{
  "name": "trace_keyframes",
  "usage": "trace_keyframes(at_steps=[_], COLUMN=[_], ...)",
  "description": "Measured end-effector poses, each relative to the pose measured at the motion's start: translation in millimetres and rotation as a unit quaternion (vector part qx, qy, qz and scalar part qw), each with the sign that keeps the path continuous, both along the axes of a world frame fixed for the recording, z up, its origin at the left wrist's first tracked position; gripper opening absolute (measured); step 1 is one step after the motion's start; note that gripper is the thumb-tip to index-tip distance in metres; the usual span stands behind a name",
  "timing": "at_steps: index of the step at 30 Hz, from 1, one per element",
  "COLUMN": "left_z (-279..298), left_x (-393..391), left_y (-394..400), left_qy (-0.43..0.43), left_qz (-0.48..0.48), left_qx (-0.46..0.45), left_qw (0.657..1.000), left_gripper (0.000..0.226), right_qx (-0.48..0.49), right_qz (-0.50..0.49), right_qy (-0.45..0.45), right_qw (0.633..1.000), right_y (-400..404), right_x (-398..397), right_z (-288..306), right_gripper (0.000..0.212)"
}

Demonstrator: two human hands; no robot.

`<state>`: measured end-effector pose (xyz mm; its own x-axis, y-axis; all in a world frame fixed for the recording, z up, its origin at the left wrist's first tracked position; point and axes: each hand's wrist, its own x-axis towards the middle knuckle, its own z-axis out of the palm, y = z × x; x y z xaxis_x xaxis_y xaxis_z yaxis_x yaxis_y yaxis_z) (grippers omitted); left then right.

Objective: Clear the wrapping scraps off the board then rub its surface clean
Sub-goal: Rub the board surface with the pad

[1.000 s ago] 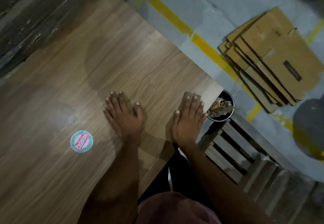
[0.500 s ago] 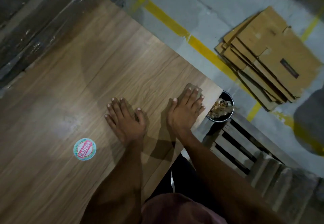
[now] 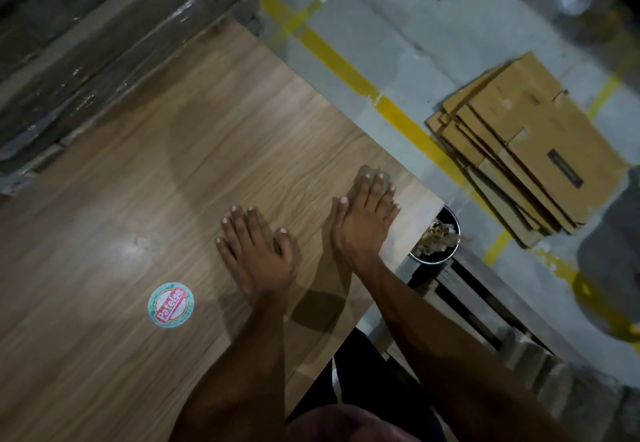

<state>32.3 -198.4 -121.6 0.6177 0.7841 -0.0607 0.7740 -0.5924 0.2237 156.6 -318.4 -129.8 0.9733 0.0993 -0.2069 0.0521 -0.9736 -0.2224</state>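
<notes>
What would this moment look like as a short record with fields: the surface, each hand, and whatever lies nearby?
surface: wood-grain board, no loose scraps visible on it
left hand: flat, palm down on the board, fingers spread
right hand: flat near the board's right corner
sticker: round, left of the left hand
bucket: beside the board's corner, scraps inside
cardboard stack: flattened, on the floor

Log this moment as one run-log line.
stage: rubbing board | left hand: flat on board, empty | right hand: flat near corner, over a brownish scrap | sticker: on board
</notes>
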Motion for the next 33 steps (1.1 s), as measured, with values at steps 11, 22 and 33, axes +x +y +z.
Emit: trace_keyframes(at_steps=[11,22,33], left_z=[-2,1,0], left_x=[0,1,2], left_y=[2,2,3], left_qy=[-0.009,-0.035,-0.047], left_qz=[-0.001,0.006,0.007], left_qx=[0.004,-0.017,-0.027], left_qw=[1.0,0.999,0.999], left_gripper=[0.072,0.071,0.073], right_qx=[0.015,0.016,-0.008], right_qz=[-0.04,-0.007,0.144], right_qy=[0.008,0.015,-0.031], right_qw=[0.999,1.0,0.989], right_y=[39,101,111], right_x=[18,48,96], right_z=[-1,6,-4], right_gripper=[0.066,0.068,0.07])
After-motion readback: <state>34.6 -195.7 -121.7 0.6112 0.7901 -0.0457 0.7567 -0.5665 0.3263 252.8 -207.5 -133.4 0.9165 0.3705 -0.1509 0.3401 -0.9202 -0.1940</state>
